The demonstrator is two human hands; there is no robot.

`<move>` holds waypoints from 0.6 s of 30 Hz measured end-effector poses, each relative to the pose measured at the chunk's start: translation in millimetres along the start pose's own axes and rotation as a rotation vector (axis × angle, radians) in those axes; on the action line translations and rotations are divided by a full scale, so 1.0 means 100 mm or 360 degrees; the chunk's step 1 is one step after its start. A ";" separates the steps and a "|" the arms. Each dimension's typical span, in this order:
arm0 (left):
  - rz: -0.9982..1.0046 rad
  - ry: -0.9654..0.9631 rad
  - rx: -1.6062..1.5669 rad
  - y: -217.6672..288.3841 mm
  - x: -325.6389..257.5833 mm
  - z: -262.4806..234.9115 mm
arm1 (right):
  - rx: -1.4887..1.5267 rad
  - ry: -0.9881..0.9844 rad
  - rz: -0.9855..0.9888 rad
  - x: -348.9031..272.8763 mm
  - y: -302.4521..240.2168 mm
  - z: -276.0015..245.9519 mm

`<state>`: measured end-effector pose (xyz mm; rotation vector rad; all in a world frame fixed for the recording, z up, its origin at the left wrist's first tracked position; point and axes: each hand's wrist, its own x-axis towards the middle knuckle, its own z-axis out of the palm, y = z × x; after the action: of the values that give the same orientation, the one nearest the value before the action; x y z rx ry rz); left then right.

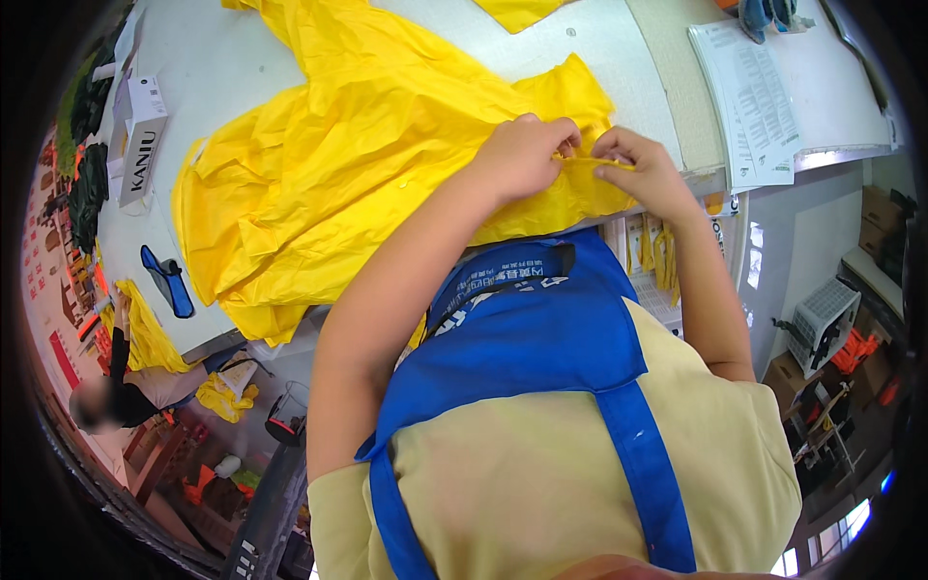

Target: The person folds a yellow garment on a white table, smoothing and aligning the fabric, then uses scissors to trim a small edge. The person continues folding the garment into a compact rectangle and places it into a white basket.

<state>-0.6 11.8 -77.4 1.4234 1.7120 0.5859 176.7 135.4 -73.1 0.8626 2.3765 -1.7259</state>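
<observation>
A crinkled yellow garment point(367, 145), thin like a raincoat, lies spread over the table and hangs a little over its near edge. At its right end, my left hand point(527, 157) pinches the fabric with bent fingers. Just to the right, my right hand point(646, 174) grips the same folded edge between thumb and fingers. A short narrow strip of the edge is held raised between the two hands. The fingertips of my left hand are partly hidden by the hand itself.
On the pale table point(232, 48) stand a white box point(143, 135) and a blue-and-black pouch-like item point(168, 282) at left. Printed sheets point(744, 106) lie at right. Another person point(130, 396) works with yellow fabric at the far left. A grey crate point(822, 324) sits at right.
</observation>
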 end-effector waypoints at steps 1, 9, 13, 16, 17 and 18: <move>-0.0028 -0.0098 -0.0198 0.00 0.03 -0.04 | 0.0140 0.0001 0.0060 0.00 -0.01 -0.08; -0.0286 -0.0375 -0.1036 0.00 0.00 -0.29 | 0.0677 0.0138 0.0069 0.07 0.05 -0.03; -0.0428 -0.0484 -0.1412 -0.05 -0.01 -0.32 | 0.0208 0.0332 0.0028 0.03 -0.03 0.08; -0.0495 -0.0506 -0.1565 -0.07 -0.02 -0.32 | -0.0236 0.0736 -0.0200 -0.16 -0.19 0.08; -0.0511 -0.0509 -0.1631 -0.09 -0.02 -0.32 | -0.0290 0.0839 -0.0257 -0.28 -0.25 0.04; -0.0517 -0.0504 -0.1612 -0.09 -0.03 -0.32 | -0.0340 0.0939 -0.0319 -0.38 -0.31 0.02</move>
<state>-31.9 11.7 -65.5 0.4671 1.0708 0.8207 193.1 112.3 -32.6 1.2756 3.0415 -1.3666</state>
